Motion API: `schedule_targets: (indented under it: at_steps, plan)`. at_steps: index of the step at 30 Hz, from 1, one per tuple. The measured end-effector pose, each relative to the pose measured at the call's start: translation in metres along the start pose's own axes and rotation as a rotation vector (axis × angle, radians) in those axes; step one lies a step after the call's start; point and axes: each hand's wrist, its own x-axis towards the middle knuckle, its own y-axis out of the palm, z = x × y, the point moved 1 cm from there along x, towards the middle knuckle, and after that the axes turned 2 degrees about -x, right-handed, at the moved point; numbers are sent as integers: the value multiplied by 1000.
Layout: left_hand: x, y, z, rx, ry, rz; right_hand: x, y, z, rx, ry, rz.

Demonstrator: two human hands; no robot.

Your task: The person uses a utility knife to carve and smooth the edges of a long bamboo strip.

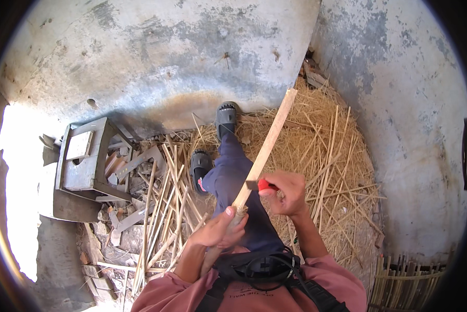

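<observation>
A long strip of pale wood point(271, 140) slants from my waist up toward the far wall, lying over my leg. My left hand point(219, 229) is closed round its near end, where the wood looks darker and rougher, like bark. In my right hand point(289, 192) is a red-handled tool with a short dark blade point(251, 185). That blade rests on the strip, a little above my left hand. The fingers of my right hand wrap the handle and hide most of it, so the tool's exact kind is unclear.
Straw and thin sticks point(332, 156) cover the floor on the right. More long sticks point(163, 203) lie at the left, beside rubble and an overturned wooden stool point(85, 161). Worn plaster walls point(192, 47) close in ahead and right. A slatted fence-like piece point(405, 283) stands lower right.
</observation>
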Motion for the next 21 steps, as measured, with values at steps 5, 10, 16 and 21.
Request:
schedule_targets:
  at_steps: [5, 10, 16, 21]
  plan:
    - [-6, 7, -4, 5, -17, 47, 16, -13, -13, -21, 26, -81]
    - [-8, 7, 0, -9, -5, 36, 23, -21, -17, -24, 100, -80]
    - [-4, -4, -9, -31, 63, -27, -1, -2, -5, 38, -54, 69]
    - [-2, -2, -11, 0, 94, 9, -6, 9, 6, 40, -85, 192]
